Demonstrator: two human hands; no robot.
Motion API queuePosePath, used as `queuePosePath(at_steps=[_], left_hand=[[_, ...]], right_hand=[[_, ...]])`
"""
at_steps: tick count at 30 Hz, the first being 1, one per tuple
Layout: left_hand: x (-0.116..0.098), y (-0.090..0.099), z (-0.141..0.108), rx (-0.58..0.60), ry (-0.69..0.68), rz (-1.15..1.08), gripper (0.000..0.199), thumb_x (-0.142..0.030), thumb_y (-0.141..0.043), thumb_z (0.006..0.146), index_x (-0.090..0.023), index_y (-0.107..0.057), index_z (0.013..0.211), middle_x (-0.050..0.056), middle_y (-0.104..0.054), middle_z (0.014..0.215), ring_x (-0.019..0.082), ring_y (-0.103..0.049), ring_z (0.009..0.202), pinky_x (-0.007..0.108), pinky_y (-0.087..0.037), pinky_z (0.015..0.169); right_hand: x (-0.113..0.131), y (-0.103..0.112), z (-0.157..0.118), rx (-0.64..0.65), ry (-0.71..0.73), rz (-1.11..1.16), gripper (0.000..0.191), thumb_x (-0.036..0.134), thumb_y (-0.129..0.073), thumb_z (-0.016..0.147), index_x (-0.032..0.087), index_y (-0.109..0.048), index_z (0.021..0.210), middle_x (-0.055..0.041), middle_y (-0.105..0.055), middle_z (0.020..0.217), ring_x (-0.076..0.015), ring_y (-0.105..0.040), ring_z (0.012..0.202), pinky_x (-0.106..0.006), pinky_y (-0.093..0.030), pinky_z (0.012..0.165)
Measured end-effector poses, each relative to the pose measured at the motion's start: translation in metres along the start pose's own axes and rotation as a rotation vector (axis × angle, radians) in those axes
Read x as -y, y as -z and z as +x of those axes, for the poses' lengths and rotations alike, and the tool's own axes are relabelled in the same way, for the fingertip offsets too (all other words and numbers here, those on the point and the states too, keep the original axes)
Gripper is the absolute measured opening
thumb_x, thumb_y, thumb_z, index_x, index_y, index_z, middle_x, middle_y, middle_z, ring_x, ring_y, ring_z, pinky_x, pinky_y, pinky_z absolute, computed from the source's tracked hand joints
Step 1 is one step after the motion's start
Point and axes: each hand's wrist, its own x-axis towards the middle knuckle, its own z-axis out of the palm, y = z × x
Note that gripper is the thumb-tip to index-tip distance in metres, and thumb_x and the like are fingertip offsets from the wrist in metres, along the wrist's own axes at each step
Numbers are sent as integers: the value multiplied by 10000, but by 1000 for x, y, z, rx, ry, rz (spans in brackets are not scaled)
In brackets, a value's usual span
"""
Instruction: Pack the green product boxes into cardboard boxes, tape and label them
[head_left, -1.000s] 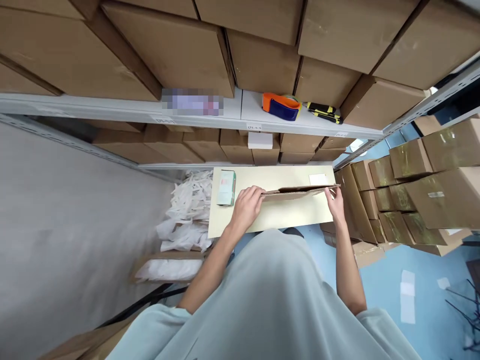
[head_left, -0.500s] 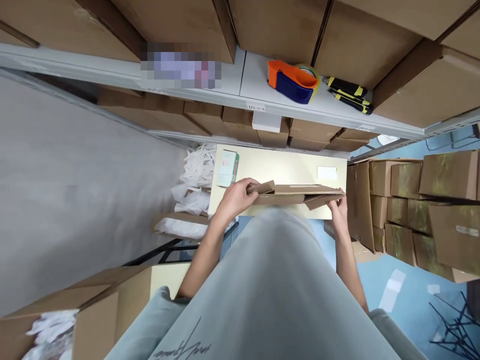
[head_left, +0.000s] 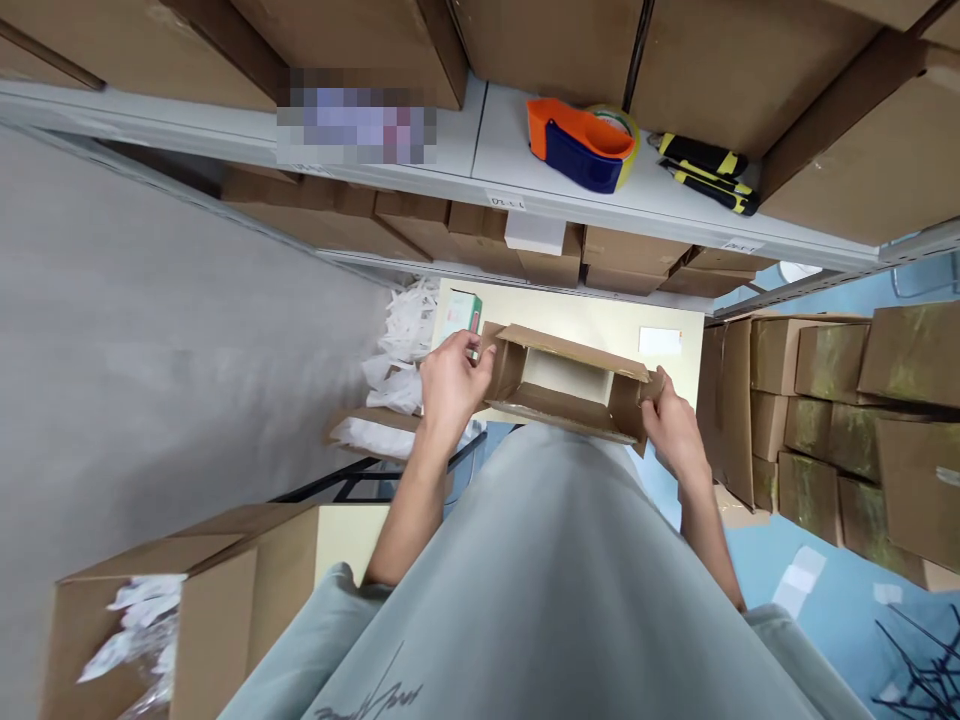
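Observation:
Near the front edge of the cream table, a small cardboard box (head_left: 562, 402) is held opened into a rectangular frame. Through it the tabletop shows, so its far side has no closed bottom. My left hand (head_left: 454, 385) pinches the flap at the box's left end, thumb and fingers curled around the cardboard. At the opposite end, my right hand (head_left: 673, 425) is closed on the right flap. A green and white carton (head_left: 460, 312) lies just beyond my left hand. Farther right on the table is a small white card (head_left: 660, 341).
A shelf (head_left: 480, 180) above the table carries cardboard boxes, an orange and blue tape dispenser (head_left: 581, 145) and black-yellow utility knives (head_left: 705, 172). Stacked boxes (head_left: 814, 400) stand at right. White paper filling (head_left: 409, 325) lies left of the table, and an open carton (head_left: 217, 620) stands lower left.
The cardboard box has gone from nearly flat to opened out, with its inside now showing. My left hand moved slightly left, and my right hand came a little lower.

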Motion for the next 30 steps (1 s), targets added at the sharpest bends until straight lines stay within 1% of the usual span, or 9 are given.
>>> queuePosePath(at_steps=[3,6,9,12,16,20,24,27,30], left_hand=[[-2,-12,-3,-38,-32,11,128,-332,-665,975,-226,-731,1000,89,-820,1043,281,-761,894,358,-519,854],[-2,-24,-7,-14,-49,-2,137,-320,-651,1001,-211,-731,1021,107,-814,1102,280,-756,891,371,-536,868],[5,-29,-13,17,-77,-39,200,-316,-659,1012,-200,-744,1152,112,-799,1180,276,-759,901,387,-566,901],[19,-29,-23,73,-150,-116,409,-312,-736,975,-216,-712,1372,120,-768,1323,306,-773,1102,415,-595,1021],[40,-26,-46,204,-294,-252,895,-331,-835,938,-273,-431,1734,137,-598,1660,340,-614,1520,446,-529,1255],[49,-27,-72,353,-379,-253,1145,-414,-862,958,-373,-136,1842,139,-368,1845,375,-467,1661,506,-480,1321],[41,-36,-80,340,-353,-223,1140,-541,-833,983,-368,-109,1847,176,-400,1818,415,-501,1631,549,-516,1282],[34,-43,-72,283,-321,-279,1047,-602,-786,1006,-331,-207,1835,183,-470,1765,391,-511,1626,529,-488,1311],[36,-46,-63,354,-323,-327,1037,-652,-816,965,-323,-315,1811,169,-431,1800,384,-454,1670,509,-440,1353]], right_hand=[[27,8,12,46,-21,-157,733,208,-419,1057,-12,-331,1751,-249,-835,1145,-423,-797,1118,-490,-589,987],[44,2,26,5,-62,-242,621,214,-423,1116,-24,-408,1690,-286,-809,1240,-409,-794,1172,-468,-565,1038],[46,-8,35,-78,-74,-226,636,417,-483,1171,15,-449,1662,-288,-796,1274,-402,-790,1182,-452,-562,1036],[35,-16,42,-211,-46,-123,805,623,-547,1130,81,-413,1710,-244,-824,1141,-412,-793,1077,-459,-568,971],[20,-20,51,-337,47,-13,728,739,-461,1117,179,-609,1559,-175,-806,982,-378,-761,932,-447,-547,913],[22,-16,58,-360,39,-43,662,745,-421,1129,206,-709,1386,-151,-787,944,-345,-741,911,-415,-527,895],[35,-11,62,-294,77,-3,697,786,-422,1111,197,-683,1378,-128,-783,873,-354,-752,891,-429,-544,896],[40,-12,62,-170,108,131,740,826,-439,1085,207,-625,1446,-74,-772,806,-342,-759,818,-448,-585,883],[34,-13,60,-139,119,233,763,814,-377,1105,220,-603,1527,-81,-806,881,-331,-774,830,-487,-617,920]])
